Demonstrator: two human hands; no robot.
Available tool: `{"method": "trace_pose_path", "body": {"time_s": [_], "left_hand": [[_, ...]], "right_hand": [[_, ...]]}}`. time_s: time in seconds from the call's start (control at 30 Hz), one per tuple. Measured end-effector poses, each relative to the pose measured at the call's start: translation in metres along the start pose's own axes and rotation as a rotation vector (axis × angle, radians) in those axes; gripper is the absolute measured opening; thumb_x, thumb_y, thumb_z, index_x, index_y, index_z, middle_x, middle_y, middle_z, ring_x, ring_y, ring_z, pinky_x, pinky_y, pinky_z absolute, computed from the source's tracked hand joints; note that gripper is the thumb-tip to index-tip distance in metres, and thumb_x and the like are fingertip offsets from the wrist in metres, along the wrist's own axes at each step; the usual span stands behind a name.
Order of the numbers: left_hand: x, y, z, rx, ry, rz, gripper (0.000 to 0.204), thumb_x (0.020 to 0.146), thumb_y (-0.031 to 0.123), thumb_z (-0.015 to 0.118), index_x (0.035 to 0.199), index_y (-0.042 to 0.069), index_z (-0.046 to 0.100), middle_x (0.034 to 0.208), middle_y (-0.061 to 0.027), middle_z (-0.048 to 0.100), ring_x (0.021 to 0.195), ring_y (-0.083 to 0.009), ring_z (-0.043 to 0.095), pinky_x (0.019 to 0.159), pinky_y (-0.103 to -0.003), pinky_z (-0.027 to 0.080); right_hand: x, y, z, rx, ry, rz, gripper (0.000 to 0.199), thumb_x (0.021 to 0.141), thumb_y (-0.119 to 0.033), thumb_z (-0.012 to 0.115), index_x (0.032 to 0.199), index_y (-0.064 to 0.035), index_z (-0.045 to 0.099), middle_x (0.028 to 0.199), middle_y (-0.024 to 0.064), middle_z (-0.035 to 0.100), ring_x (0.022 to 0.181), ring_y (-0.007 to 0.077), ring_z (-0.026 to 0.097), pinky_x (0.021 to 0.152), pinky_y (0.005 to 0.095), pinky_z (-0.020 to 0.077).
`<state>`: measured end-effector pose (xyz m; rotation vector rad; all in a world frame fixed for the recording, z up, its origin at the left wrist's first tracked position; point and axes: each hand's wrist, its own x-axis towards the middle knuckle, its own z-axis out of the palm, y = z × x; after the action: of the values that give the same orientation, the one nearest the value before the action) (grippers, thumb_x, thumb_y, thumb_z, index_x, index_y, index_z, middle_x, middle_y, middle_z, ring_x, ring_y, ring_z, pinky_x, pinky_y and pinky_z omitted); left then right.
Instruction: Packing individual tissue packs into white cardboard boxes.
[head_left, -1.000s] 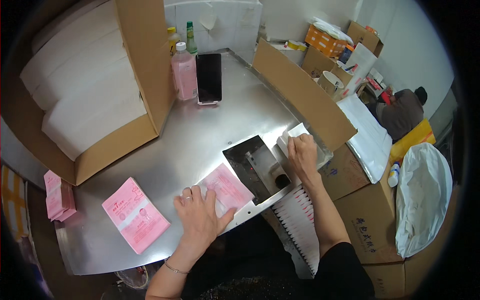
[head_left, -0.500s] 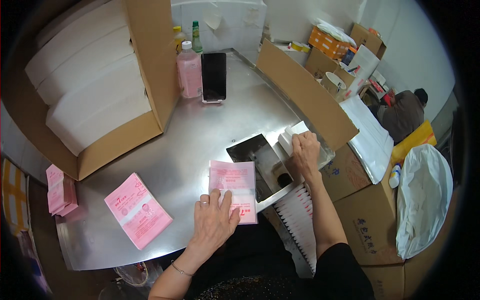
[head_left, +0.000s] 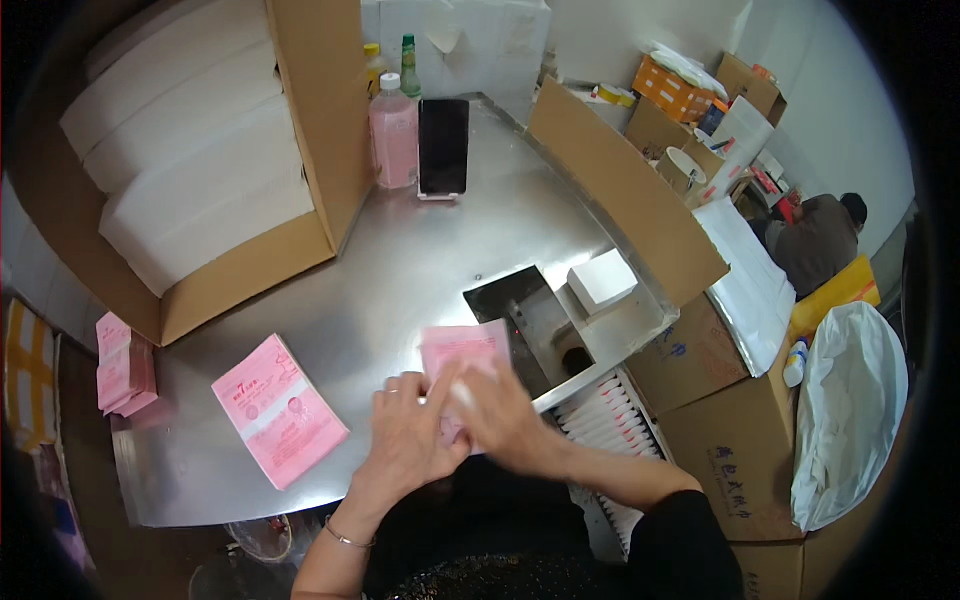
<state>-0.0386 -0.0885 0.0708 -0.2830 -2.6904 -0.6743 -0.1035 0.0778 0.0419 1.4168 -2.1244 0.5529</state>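
since half a second ago the right hand point(head_left: 505, 415) has come off the metal tray point(head_left: 530, 320) and swung over to meet the left hand point(head_left: 405, 435) at the near edge of the steel table point(head_left: 400, 270); both now close on one pink packet point(head_left: 462, 350), which sticks up between them just beside the tray. the left grips its lower left part, while the right lies across its lower right, blurred by motion. to do this well, it seems wise to keep the packet flat between both thumbs and square its edges before any pressing — a skewed hold would crease it. the packet's lower half is hidden under the fingers, and whether the right fingers pinch it or only rest on it i cannot tell. a second pink packet point(head_left: 279, 410) lies to the left.
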Motion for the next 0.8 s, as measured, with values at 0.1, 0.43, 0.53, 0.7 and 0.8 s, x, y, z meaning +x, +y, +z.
{"method": "trace_pose_path", "body": {"time_s": [0.1,0.43,0.53,0.7,0.8], "left_hand": [[-0.003,0.008,0.001,-0.056,0.010,-0.016,0.079,0.070,0.019,0.076,0.143,0.009,0.050,0.093,-0.0131,0.051,0.087,-0.0297,0.052,0.074,-0.040,0.039],[-0.056,-0.028,-0.054,-0.060,0.097,0.000,0.032,0.067,0.003,0.063,0.098,0.009,0.061,0.106,-0.0142,0.056,0.104,-0.0340,0.053,0.091,-0.046,0.039],[-0.083,-0.048,-0.097,0.331,0.345,-0.317,0.031,0.065,0.002,0.060,0.095,0.008,0.059,0.105,-0.0152,0.056,0.104,-0.0378,0.052,0.095,-0.049,0.038],[-0.085,-0.081,-0.088,0.357,0.093,-0.387,0.029,0.069,0.001,0.060,0.098,0.006,0.059,0.097,-0.0156,0.056,0.098,-0.0359,0.051,0.094,-0.051,0.040],[-0.085,-0.063,-0.089,0.183,0.047,-0.367,0.026,0.076,0.000,0.059,0.101,0.005,0.058,0.094,-0.0159,0.055,0.092,-0.0347,0.052,0.087,-0.048,0.041]], "right_hand": [[0.027,0.036,0.030,-0.103,-0.236,0.204,0.030,0.084,-0.012,0.061,0.110,0.0001,0.065,0.093,0.0165,0.061,0.094,0.0330,0.061,0.108,0.0675,0.0308],[-0.009,0.090,-0.023,-0.220,-0.704,0.580,0.011,0.088,-0.013,0.060,0.085,-0.0037,0.065,0.076,0.0173,0.068,0.074,0.0370,0.069,0.066,0.0470,0.0542],[0.006,0.093,-0.053,-0.389,0.044,0.501,0.018,0.085,-0.013,0.066,0.101,-0.0044,0.063,0.087,0.0111,0.063,0.087,0.0293,0.063,0.077,0.0432,0.0453],[-0.031,0.159,-0.044,-0.640,0.019,0.594,0.017,0.087,-0.018,0.068,0.093,-0.0025,0.066,0.088,0.0134,0.059,0.094,0.0300,0.056,0.078,0.0443,0.0432],[-0.018,0.150,-0.048,-0.503,0.054,0.658,0.016,0.088,-0.017,0.067,0.090,-0.0013,0.067,0.088,0.0127,0.058,0.090,0.0309,0.055,0.080,0.0444,0.0434]]}}
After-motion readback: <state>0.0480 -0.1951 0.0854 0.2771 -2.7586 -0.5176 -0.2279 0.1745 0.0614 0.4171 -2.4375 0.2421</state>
